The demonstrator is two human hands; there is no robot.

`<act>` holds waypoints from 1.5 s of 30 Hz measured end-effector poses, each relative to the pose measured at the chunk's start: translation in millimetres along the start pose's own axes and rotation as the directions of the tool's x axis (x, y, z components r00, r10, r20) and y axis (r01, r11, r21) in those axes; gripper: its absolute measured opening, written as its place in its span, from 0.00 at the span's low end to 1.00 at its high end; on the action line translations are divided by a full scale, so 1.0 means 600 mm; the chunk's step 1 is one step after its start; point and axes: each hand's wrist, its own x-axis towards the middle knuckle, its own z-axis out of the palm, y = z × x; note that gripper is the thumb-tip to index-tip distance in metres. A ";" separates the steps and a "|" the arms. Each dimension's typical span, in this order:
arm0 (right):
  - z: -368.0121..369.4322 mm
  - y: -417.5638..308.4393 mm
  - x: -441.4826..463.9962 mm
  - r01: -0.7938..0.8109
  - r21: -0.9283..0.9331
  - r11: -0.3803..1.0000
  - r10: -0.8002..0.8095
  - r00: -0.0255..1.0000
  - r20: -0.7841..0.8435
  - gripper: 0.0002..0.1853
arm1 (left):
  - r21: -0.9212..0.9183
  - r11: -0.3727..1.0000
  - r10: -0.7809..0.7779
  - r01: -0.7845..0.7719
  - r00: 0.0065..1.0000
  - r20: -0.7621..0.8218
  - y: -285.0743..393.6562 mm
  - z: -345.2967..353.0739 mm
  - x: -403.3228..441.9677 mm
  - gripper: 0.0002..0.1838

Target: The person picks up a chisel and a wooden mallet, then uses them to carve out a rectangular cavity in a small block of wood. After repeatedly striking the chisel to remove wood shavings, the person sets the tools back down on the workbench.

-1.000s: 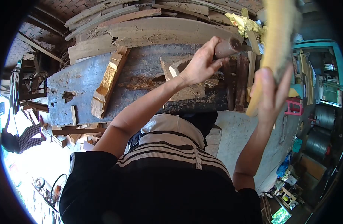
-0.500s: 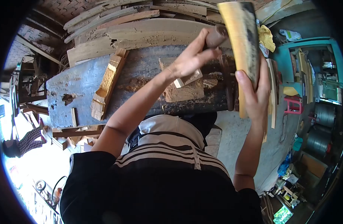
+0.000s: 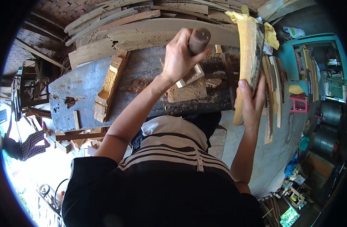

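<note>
My left hand (image 3: 178, 56) is wrapped around a dark brown wooden cylinder (image 3: 199, 41) with a rounded end, held above the bench. To the right, my right hand (image 3: 252, 101) grips the lower part of a long curved wood piece (image 3: 248, 56), thumb on its front face and fingers behind its edge. That piece is yellowish on one side and dark and rough on the other. Below my left hand, a small pale wood block (image 3: 191, 77) rests on a flat board (image 3: 188, 94). The rest of the cylinder is hidden by my hand.
The worn dark bench (image 3: 82, 89) has a hole near its left end. A notched timber (image 3: 110, 89) lies across it. Planks (image 3: 143, 32) are piled behind. At the right are upright wood strips (image 3: 276, 90), a pink stool (image 3: 299, 103) and a teal cabinet (image 3: 290, 62).
My left hand has moved left with the cylinder, away from the curved wood piece, and its fingers have closed more. The curved piece has moved down, its tilt changed, in my right hand.
</note>
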 end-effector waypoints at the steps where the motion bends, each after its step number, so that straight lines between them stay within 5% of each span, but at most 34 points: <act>1: 0.004 0.001 -0.001 0.004 0.040 0.999 -0.005 1.000 0.015 0.35 | 0.058 0.995 0.084 -0.080 0.994 -0.066 0.003 0.003 0.000 0.25; 4: 0.004 -0.006 0.012 0.120 -0.010 0.993 -0.119 0.992 0.046 0.36 | -0.071 0.991 0.108 -0.115 0.989 -0.098 0.003 0.019 0.018 0.17; 5: 0.000 -0.023 0.018 0.082 -0.032 0.996 -0.081 0.996 0.034 0.35 | -0.173 0.985 0.012 -0.017 0.999 -0.034 -0.001 0.025 0.019 0.17; 6: -0.003 -0.050 0.021 0.069 0.093 0.993 -0.073 0.997 0.040 0.34 | -0.174 0.985 0.013 -0.018 0.999 -0.032 -0.004 0.031 0.020 0.17; 11: 0.013 -0.124 0.059 0.407 0.072 0.911 -0.404 0.913 -0.058 0.32 | -0.388 0.920 0.052 0.050 0.967 0.248 0.005 0.041 0.017 0.20; 12: 0.009 -0.107 0.077 0.512 -0.187 0.838 -0.503 0.859 0.098 0.32 | -0.500 0.865 0.119 0.039 0.953 0.280 0.003 0.045 0.018 0.18; 14: 0.011 -0.100 0.076 0.390 -0.348 0.853 -0.326 0.917 0.231 0.33 | -0.565 0.809 0.072 0.160 0.928 0.366 0.007 0.038 0.018 0.20; 16: 0.009 -0.109 0.082 0.471 -0.160 0.868 -0.435 0.875 0.213 0.35 | -0.651 0.738 0.102 0.178 0.924 0.367 0.005 0.034 0.027 0.22; 19: 0.016 -0.130 0.077 0.505 0.013 0.863 -0.505 0.861 0.055 0.34 | -0.604 0.764 0.075 0.228 0.898 0.433 -0.005 0.024 0.033 0.21; 22: 0.034 -0.101 0.071 0.429 -0.398 0.811 -0.353 0.901 0.253 0.35 | -0.602 0.767 0.048 0.222 0.915 0.400 -0.006 0.024 0.035 0.23; 26: 0.035 -0.080 0.077 0.432 -0.092 0.897 -0.414 0.896 0.161 0.36 | -0.622 0.731 -0.005 0.281 0.913 0.407 -0.016 0.009 0.053 0.21; 28: 0.022 -0.077 0.068 0.333 -0.058 0.941 -0.324 0.938 0.125 0.34 | -0.581 0.750 -0.134 0.315 0.933 0.332 -0.020 -0.009 0.052 0.11; 33: 0.012 -0.055 0.043 0.111 0.038 0.993 -0.115 0.988 0.103 0.30 | -0.550 0.766 -0.207 0.335 0.937 0.281 -0.013 -0.019 0.048 0.11; 42: 0.017 -0.051 0.043 0.113 0.068 0.991 -0.120 0.986 0.113 0.33 | -0.502 0.836 -0.141 0.223 0.970 0.196 -0.001 0.019 0.026 0.09; 45: 0.008 -0.099 0.064 0.319 0.088 0.944 -0.323 0.945 0.047 0.31 | -0.492 0.843 -0.128 0.218 0.969 0.212 0.000 0.024 0.023 0.09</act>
